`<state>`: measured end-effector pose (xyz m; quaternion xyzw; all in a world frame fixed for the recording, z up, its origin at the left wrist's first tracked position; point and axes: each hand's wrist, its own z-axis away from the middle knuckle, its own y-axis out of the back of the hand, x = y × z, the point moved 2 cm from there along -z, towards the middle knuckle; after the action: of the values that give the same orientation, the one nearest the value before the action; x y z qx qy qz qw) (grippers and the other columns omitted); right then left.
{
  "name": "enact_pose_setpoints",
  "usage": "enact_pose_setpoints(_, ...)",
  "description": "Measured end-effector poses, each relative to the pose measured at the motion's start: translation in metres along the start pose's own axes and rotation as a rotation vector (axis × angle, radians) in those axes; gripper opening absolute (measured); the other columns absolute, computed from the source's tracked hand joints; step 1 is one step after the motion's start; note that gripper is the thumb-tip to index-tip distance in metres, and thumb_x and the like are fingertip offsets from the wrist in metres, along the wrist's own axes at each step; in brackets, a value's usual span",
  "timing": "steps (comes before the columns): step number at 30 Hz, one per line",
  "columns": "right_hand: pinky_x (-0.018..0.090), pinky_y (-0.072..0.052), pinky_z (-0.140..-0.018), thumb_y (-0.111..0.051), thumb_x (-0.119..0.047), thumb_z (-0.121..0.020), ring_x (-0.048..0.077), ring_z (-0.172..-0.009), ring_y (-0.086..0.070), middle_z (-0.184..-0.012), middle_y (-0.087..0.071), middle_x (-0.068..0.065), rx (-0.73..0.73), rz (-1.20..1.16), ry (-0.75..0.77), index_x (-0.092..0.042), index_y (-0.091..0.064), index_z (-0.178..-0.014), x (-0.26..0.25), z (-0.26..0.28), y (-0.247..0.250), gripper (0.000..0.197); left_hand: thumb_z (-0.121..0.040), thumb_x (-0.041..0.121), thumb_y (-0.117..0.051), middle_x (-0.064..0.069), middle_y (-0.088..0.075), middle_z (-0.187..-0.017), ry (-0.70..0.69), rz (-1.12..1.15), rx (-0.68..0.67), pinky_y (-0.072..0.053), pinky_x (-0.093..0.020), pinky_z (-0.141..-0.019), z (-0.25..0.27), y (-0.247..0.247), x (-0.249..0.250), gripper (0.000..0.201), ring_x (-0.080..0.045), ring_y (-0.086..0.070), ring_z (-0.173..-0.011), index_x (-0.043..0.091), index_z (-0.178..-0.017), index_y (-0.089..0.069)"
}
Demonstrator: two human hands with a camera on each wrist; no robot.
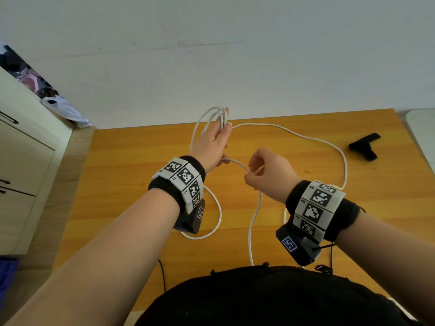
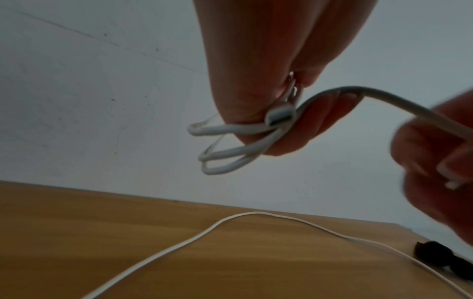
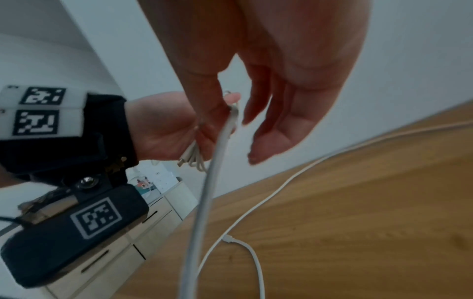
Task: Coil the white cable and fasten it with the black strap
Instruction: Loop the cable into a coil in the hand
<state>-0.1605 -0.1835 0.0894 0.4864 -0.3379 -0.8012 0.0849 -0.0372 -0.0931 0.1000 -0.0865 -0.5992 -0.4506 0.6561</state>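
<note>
Your left hand is up, fingers mostly straight, thumb pinching the cable loops. Your right hand is curled, fingers pinching the cable. Both arms reach forward.

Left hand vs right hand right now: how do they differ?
The left hand is raised higher, holding several finished loops of the white cable; the right hand sits lower and pinches a single strand. The left hand's fingers point up, the right hand's fingers curl. Both grip the same cable above the table.
</note>
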Motion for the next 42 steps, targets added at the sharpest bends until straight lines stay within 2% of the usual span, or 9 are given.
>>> enact_pose_setpoints(4,0.016,-0.051,-0.049,-0.057,-0.035,-0.090,0.013,-0.054,-0.064,-0.071,-0.070,0.013,-0.150,-0.205,-0.116,-0.003,-0.060,-0.081,0.007,-0.001,0.005,0.033,-0.099,0.045,-0.028,-0.001,-0.051,-0.084,0.032,0.000,-0.007,-0.045,-0.023,-0.051,0.001,0.007,-0.002,0.046,-0.011,-0.051,-0.055,0.043,-0.145,-0.024)
enact_pose_setpoints(9,0.026,-0.041,-0.051,-0.059,-0.040,-0.087,0.014,-0.047,-0.044,-0.054,-0.047,0.002,0.072,-0.238,-0.071,-0.006,-0.062,-0.075,0.002,-0.013,0.022,0.036,-0.099,0.045,-0.029,-0.005,-0.057,-0.082,0.073,0.034,-0.177,-0.036,-0.022,-0.045,0.007,0.001,-0.003,0.044,-0.011,-0.039,-0.048,0.034,-0.141,-0.037)
enact_pose_setpoints(13,0.026,-0.033,-0.052,-0.064,-0.037,-0.084,0.013,-0.052,-0.038,-0.057,-0.042,-0.002,0.173,-0.218,0.018,-0.010,-0.062,-0.073,-0.003,-0.019,0.030,0.029,-0.099,0.046,-0.030,-0.001,-0.046,-0.067,0.172,0.165,-0.267,-0.029,-0.020,-0.043,0.011,-0.004,-0.003,0.039,-0.009,-0.032,-0.044,0.024,-0.113,-0.059)
enact_pose_setpoints(20,0.019,-0.034,-0.048,-0.071,-0.034,-0.079,0.009,-0.048,-0.039,-0.056,-0.044,-0.005,0.164,-0.142,0.081,-0.014,-0.062,-0.080,-0.001,-0.021,0.049,0.022,-0.098,0.049,-0.025,0.005,-0.031,-0.047,0.260,0.302,-0.319,-0.020,-0.017,-0.042,0.016,-0.012,0.003,0.053,-0.007,-0.023,-0.035,0.013,-0.073,-0.054)
enact_pose_setpoints(25,0.035,-0.052,-0.070,-0.065,-0.028,-0.085,0.015,-0.065,-0.056,-0.070,-0.060,0.001,0.139,-0.162,0.102,-0.016,-0.064,-0.081,0.007,-0.018,0.055,0.013,-0.099,0.042,-0.026,0.007,-0.026,-0.044,0.283,0.344,-0.433,-0.015,-0.017,-0.040,0.019,-0.015,0.007,0.049,-0.006,-0.018,-0.033,0.014,-0.064,-0.047)
enact_pose_setpoints(29,0.044,-0.053,-0.086,-0.058,-0.030,-0.090,0.034,-0.090,-0.064,-0.093,-0.067,0.014,0.126,-0.231,0.083,-0.015,-0.056,-0.085,0.015,-0.018,0.050,0.016,-0.098,0.042,-0.028,0.007,-0.024,-0.041,0.320,0.446,-0.481,-0.012,-0.021,-0.043,0.022,-0.020,0.012,0.051,-0.006,-0.017,-0.032,0.014,-0.059,-0.046)
enact_pose_setpoints(32,0.049,-0.051,-0.092,-0.050,-0.028,-0.094,0.036,-0.102,-0.063,-0.096,-0.070,0.007,0.057,-0.397,0.069,-0.019,-0.047,-0.081,0.017,-0.016,0.043,0.016,-0.097,0.042,-0.028,0.008,-0.024,-0.040,0.353,0.529,-0.506,-0.010,-0.021,-0.044,0.023,-0.025,0.017,0.053,-0.006,-0.016,-0.031,0.016,-0.054,-0.044)
enact_pose_setpoints(37,0.041,-0.051,-0.090,-0.042,-0.025,-0.098,0.022,-0.088,-0.065,-0.082,-0.066,0.001,-0.027,-0.580,0.063,-0.017,-0.051,-0.097,0.022,-0.012,0.047,0.013,-0.097,0.042,-0.028,0.008,-0.023,-0.039,0.382,0.619,-0.498,-0.010,-0.019,-0.043,0.026,-0.035,0.025,0.056,-0.005,-0.017,-0.029,0.017,-0.049,-0.040)
enact_pose_setpoints(42,0.037,-0.055,-0.074,-0.041,-0.024,-0.099,0.016,-0.059,-0.049,-0.068,-0.048,0.004,-0.008,-0.652,0.040,-0.008,-0.059,-0.088,0.033,-0.009,0.057,0.027,-0.098,0.047,-0.028,0.009,-0.025,-0.040,0.419,0.667,-0.421,-0.016,-0.016,-0.038,0.025,-0.051,0.031,0.051,-0.004,-0.019,-0.029,0.017,-0.059,-0.044)
